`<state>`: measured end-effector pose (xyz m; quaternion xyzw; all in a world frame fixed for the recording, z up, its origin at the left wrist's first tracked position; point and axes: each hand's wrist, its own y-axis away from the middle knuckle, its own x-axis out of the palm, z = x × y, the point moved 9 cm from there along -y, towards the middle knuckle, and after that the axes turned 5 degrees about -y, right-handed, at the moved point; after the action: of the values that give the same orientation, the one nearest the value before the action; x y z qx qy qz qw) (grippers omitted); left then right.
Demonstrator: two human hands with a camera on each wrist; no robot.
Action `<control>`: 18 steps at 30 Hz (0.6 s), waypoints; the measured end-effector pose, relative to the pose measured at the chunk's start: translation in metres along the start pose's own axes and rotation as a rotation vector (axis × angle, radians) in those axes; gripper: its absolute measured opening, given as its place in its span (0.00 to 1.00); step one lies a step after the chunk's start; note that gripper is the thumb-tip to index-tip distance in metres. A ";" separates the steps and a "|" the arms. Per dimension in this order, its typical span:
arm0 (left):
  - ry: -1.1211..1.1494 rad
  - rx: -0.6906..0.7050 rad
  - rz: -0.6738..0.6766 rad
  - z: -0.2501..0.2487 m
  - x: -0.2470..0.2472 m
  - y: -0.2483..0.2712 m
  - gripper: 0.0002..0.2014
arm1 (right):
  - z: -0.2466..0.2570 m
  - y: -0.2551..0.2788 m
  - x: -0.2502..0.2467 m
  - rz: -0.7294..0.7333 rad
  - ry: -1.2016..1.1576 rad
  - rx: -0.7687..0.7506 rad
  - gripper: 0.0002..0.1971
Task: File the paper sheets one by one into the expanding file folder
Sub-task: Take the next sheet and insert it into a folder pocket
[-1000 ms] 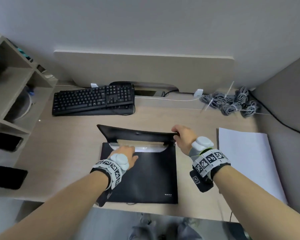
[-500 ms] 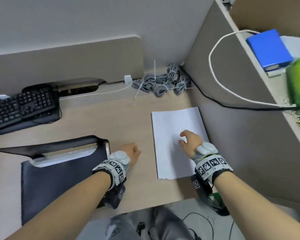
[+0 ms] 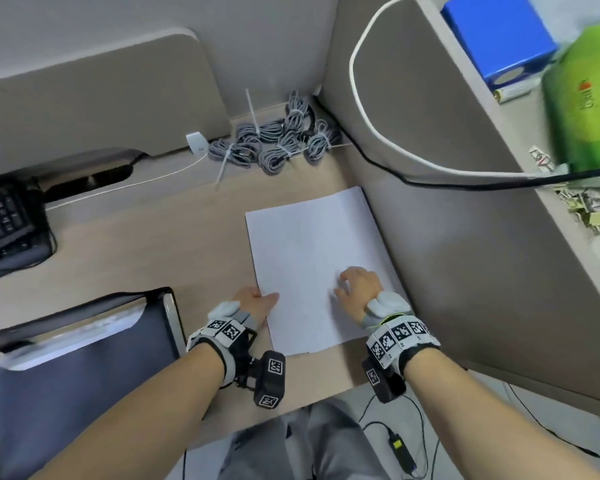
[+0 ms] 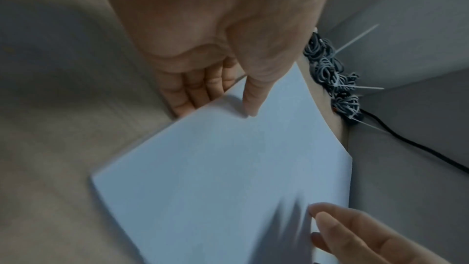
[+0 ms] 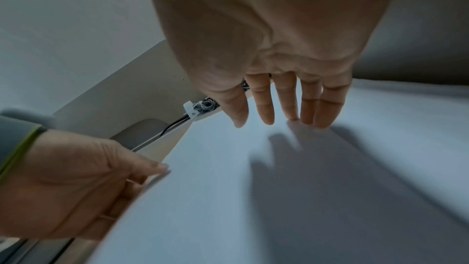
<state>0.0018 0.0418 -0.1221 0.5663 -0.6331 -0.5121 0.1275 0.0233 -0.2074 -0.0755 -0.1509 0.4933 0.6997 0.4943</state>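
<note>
A stack of white paper sheets (image 3: 312,258) lies on the desk beside the right partition. My left hand (image 3: 262,299) is at the stack's left edge. In the left wrist view its thumb (image 4: 251,105) lies on top of the paper (image 4: 228,168) and its fingers (image 4: 193,95) reach under the edge, pinching it. My right hand (image 3: 343,284) rests on the paper's near right part, its straight fingers (image 5: 286,107) touching the sheet (image 5: 228,198). The black expanding file folder (image 3: 84,382) lies at the lower left, flap open, white sheets showing in its mouth.
A black keyboard (image 3: 4,223) sits at the far left. Bundled grey cables (image 3: 278,143) lie at the back. The grey partition (image 3: 465,244) borders the paper on the right, with white (image 3: 361,109) and black cables over it. The shelf above holds a blue box (image 3: 496,36) and a green pack (image 3: 586,98).
Both hands left the folder and moved right to the paper stack. In the last half second my left hand reached the stack's left edge and took hold of it. The view swung right.
</note>
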 end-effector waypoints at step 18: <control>0.058 -0.072 0.023 0.020 -0.003 -0.037 0.51 | -0.014 0.005 -0.007 -0.046 -0.157 0.169 0.22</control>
<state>0.0096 0.0609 -0.1586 0.5686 -0.6169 -0.5163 0.1720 0.0180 -0.2233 -0.0743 -0.0645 0.5065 0.6539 0.5583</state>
